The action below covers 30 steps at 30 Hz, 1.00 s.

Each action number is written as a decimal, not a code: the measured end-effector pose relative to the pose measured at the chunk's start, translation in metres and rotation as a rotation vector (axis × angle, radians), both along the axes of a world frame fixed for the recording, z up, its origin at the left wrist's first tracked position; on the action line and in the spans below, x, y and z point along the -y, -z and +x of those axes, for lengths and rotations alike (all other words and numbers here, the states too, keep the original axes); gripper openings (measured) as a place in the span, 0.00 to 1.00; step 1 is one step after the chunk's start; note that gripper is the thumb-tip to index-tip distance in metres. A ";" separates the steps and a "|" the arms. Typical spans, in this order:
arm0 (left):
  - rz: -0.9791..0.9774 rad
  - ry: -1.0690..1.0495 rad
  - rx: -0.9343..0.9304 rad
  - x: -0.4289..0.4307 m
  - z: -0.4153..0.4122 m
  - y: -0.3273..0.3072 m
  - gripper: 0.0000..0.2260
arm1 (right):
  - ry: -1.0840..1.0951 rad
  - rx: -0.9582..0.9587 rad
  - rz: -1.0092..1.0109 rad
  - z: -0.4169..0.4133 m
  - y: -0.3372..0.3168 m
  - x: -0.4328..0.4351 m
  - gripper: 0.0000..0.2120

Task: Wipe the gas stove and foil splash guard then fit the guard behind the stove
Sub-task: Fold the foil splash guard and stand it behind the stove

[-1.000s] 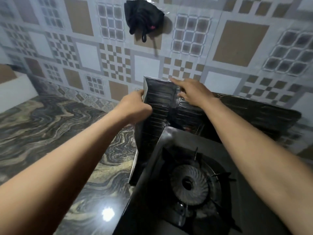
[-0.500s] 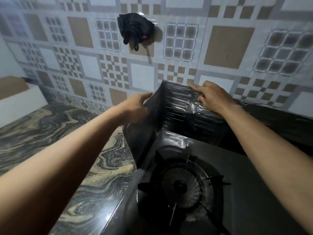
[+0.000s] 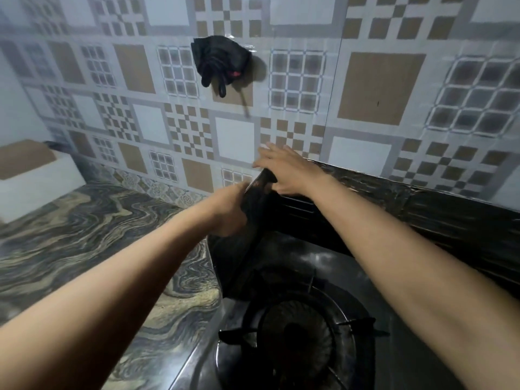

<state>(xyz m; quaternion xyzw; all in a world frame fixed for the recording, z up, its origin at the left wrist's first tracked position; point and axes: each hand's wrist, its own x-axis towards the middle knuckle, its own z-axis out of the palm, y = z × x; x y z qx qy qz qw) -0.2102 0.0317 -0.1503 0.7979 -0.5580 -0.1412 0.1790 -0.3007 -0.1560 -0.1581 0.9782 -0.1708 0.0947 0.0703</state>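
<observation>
The dark gas stove (image 3: pixel 323 266) fills the lower right, its round burner (image 3: pixel 298 342) near the bottom. The foil splash guard (image 3: pixel 439 218) stands upright behind the stove along the tiled wall, with a side panel folded forward at the stove's left edge. My left hand (image 3: pixel 228 212) grips that side panel from the outside. My right hand (image 3: pixel 284 170) rests on the guard's top edge at the corner fold, fingers spread toward the wall. The picture is motion-blurred.
A marbled countertop (image 3: pixel 84 243) stretches to the left of the stove. A black cloth or bag (image 3: pixel 219 63) hangs from a hook on the patterned tile wall. A white and brown box (image 3: pixel 31 175) sits at the far left.
The guard's left panel has swung further forward and now looks edge-on. Both hands stayed on the guard, moving closer together at the corner. The view tilted up and right.
</observation>
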 end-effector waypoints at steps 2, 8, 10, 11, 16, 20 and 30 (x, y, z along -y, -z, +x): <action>-0.021 -0.024 0.041 -0.001 0.003 0.001 0.21 | -0.028 0.096 -0.031 0.006 0.006 0.004 0.24; 0.047 -0.079 -0.004 -0.006 0.014 -0.012 0.13 | -0.012 0.122 0.136 0.010 -0.007 0.010 0.20; 0.060 -0.068 -0.050 -0.007 0.016 -0.019 0.11 | -0.007 0.103 0.218 0.005 -0.019 0.013 0.16; 0.065 -0.063 -0.059 -0.007 0.017 -0.021 0.11 | -0.004 0.105 0.243 0.003 -0.024 0.012 0.14; 0.054 -0.065 -0.087 -0.001 0.013 -0.022 0.11 | 0.057 0.154 0.189 0.007 -0.021 0.011 0.18; 0.047 -0.060 -0.117 -0.005 0.018 -0.020 0.17 | 0.016 0.009 0.057 0.008 0.000 0.011 0.42; 0.100 0.043 0.093 -0.023 0.015 -0.015 0.47 | 0.021 0.182 -0.304 0.011 0.049 0.013 0.56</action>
